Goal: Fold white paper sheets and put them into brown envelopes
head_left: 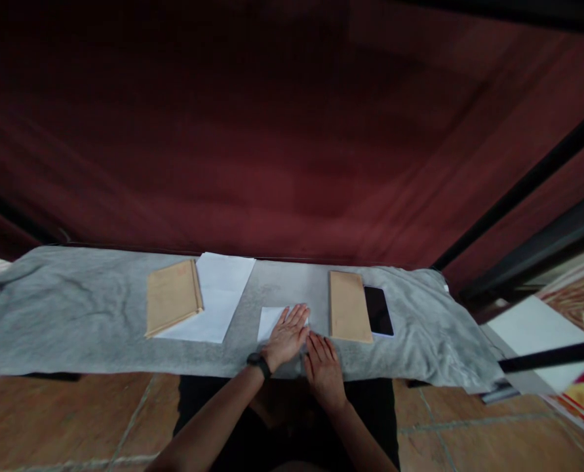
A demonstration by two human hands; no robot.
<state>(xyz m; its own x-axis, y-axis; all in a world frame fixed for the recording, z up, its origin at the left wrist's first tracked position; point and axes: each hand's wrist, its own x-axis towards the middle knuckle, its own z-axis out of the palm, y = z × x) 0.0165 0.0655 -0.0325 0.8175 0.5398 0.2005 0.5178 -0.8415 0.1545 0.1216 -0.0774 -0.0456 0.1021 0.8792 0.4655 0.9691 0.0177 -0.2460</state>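
A small white sheet of paper (269, 320), which looks folded, lies on the grey cloth near its front edge. My left hand (288, 333), with a dark band on the wrist, rests flat across it with the fingers stretched out. Just to the right, my right hand (325, 367) lies palm down on the cloth by the paper's right edge, fingers extended. The two hands almost meet at the thumbs. They cover much of the paper's front and right side.
Larger white sheets (223, 295) lie to the left, partly under a stack of brown envelopes (172, 295). On the right are more brown envelopes (349, 307) and a dark-screened phone (379, 311). A dark red panel (292, 164) rises behind the grey cloth (99, 308).
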